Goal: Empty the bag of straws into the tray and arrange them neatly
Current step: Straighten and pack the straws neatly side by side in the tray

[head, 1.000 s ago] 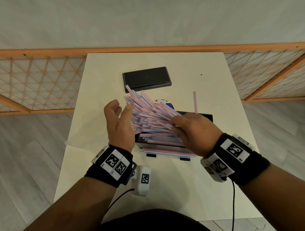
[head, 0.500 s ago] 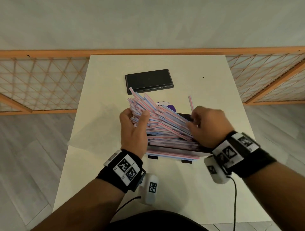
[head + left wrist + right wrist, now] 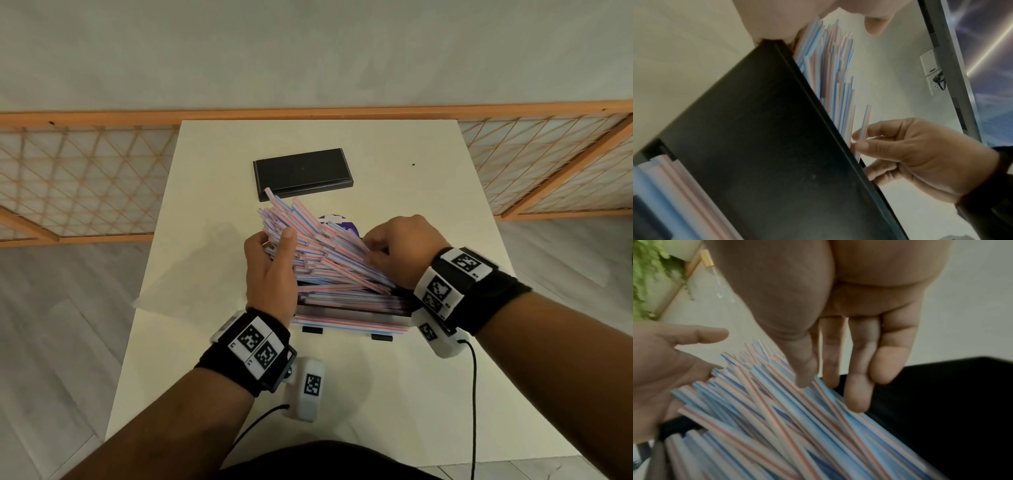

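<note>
A heap of pink- and blue-striped straws (image 3: 329, 260) lies fanned and askew in a black tray (image 3: 359, 311) at mid-table. My left hand (image 3: 270, 253) is at the heap's left end, palm flat against the straw ends (image 3: 719, 378) and thumb over the top. My right hand (image 3: 390, 246) is at the far right corner of the heap. In the left wrist view it (image 3: 859, 142) pinches a single straw (image 3: 864, 128) between thumb and fingers, just beyond the tray wall (image 3: 766, 138). Several straws lie along the tray's front.
A flat black lid or second tray (image 3: 301, 173) lies farther back on the white table (image 3: 411, 394). A clear plastic bag (image 3: 191, 274) lies at the table's left edge; a purple label (image 3: 337, 222) shows behind the heap. Orange lattice fencing (image 3: 85, 185) stands beyond.
My left hand has closed in from beside the heap onto the straw ends. My right hand left the top of the heap, took the single upright straw at the right and brought it down.
</note>
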### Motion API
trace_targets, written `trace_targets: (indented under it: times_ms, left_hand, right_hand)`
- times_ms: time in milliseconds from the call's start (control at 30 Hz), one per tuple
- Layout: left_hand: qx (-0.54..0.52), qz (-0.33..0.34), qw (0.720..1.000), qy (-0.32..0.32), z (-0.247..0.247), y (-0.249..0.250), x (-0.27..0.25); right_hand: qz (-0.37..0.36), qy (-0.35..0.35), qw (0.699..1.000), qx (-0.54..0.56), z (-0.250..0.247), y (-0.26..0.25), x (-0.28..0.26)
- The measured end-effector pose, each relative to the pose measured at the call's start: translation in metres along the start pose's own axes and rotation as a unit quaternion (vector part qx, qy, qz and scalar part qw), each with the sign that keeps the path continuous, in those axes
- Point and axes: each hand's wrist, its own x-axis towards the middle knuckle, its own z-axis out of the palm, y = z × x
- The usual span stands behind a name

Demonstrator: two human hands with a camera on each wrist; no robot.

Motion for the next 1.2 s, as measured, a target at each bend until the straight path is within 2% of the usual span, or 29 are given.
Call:
trace_targets:
  times_ms: [100,233,300,400,533,600,700,833,967,1033,1133,1200]
  left_hand:
    - [-0.011,0.0,1.0,-0.007,0.002,-0.001,0.001]
    - [-0.017,0.016,1.0,-0.009,0.0,0.0,0.002]
    - [-0.022,0.021,0.999,-0.01,-0.002,-0.002,0.003]
    - [-0.026,0.024,0.999,-0.013,-0.002,-0.005,0.004]
    - [-0.013,0.007,1.0,-0.003,-0.005,-0.011,0.008]
    - [-0.008,-0.018,1.0,0.0,-0.005,-0.013,0.008]
    - [-0.033,-0.048,0.998,-0.015,-0.002,-0.014,0.005]
    - [-0.068,-0.039,0.997,-0.001,-0.006,-0.011,0.007]
    - [-0.117,-0.078,0.99,-0.005,-0.01,-0.006,0.012]
    - [-0.127,-0.099,0.987,-0.021,-0.011,-0.011,0.014]
    - [-0.111,-0.107,0.987,-0.042,-0.013,-0.024,0.014]
    - [-0.102,-0.102,0.989,-0.041,-0.013,-0.024,0.013]
  right_hand:
    - [-0.066,-0.009,0.998,-0.022,-0.004,-0.01,-0.003]
    - [-0.13,0.02,0.991,-0.015,-0.015,-0.026,-0.018]
    - [-0.142,-0.008,0.99,0.008,-0.011,-0.033,-0.028]
    - [-0.121,-0.075,0.99,-0.001,0.011,-0.033,-0.035]
    - [-0.034,-0.098,0.995,0.008,0.031,-0.011,-0.039]
    - [-0.043,-0.113,0.993,-0.001,0.042,-0.009,-0.043]
    - [-0.082,-0.123,0.988,0.045,0.055,-0.013,-0.043]
    - [-0.066,-0.082,0.993,0.053,0.055,-0.007,-0.035]
    - [-0.077,-0.13,0.987,0.053,0.059,-0.011,-0.034]
    - [-0.094,-0.12,0.985,0.074,0.059,-0.012,-0.033]
    - [-0.058,-0.083,0.992,0.077,0.056,-0.007,-0.03]
    - [-0.034,-0.105,0.993,0.039,0.059,-0.007,-0.029]
